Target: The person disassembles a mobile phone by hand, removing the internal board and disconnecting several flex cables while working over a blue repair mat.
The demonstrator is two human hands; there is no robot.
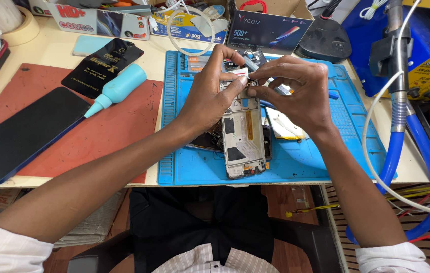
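An opened phone frame [243, 137] with bare metal inner parts lies on a blue work mat [296, 162]. My left hand [210, 93] grips the frame's top end, thumb and forefinger pinched on a small white and red strip [239, 72]. My right hand [296, 88] meets it from the right, fingertips pinched at the same top edge. A pair of tweezers [281, 90] shows partly under my right fingers; whether that hand holds it is hidden.
A dark phone [20, 134] lies on a red mat [99, 136] at left, beside a light blue squeeze bottle [119, 87] and a black screen-protector pack [103, 64]. Boxes line the back edge. A blue hose [427, 151] and white cable hang at right.
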